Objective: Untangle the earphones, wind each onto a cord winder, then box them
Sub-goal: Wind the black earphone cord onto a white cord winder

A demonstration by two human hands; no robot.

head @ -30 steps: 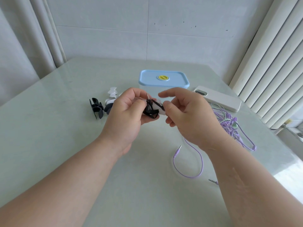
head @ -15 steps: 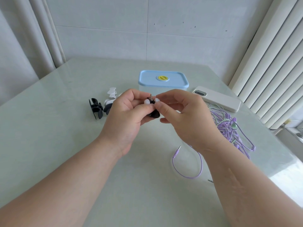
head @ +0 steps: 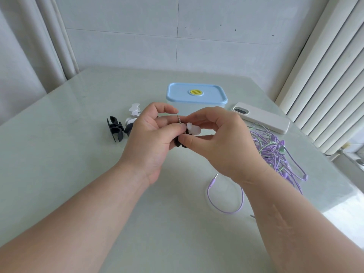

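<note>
Holding one white cord winder [head: 194, 130] wound with black earphone cord [head: 178, 144] between both hands, raised above the table [head: 59, 154]. Left hand [head: 151, 134] curled round the black bundle from the left, thumb pressed on top. Right hand [head: 220, 142] pinching the winder's white end from the right with thumb and forefinger. Metal jack plug [head: 179, 119] poking up just above the pinch. Beyond the hands: clear box [head: 197, 94], blue lid on, yellow disc at lid centre. Left of the left hand: black cord winder [head: 115, 128] and spare white cord winders [head: 135, 111] on the table, some partly hidden behind the hand. Right of the right hand: tangled purple and green earphones [head: 271, 148], with a phone [head: 262, 120] in a white case just behind. Under the right wrist: purple cable loop [head: 226, 208] lying flat, plug end pointing up toward the hands.
</note>
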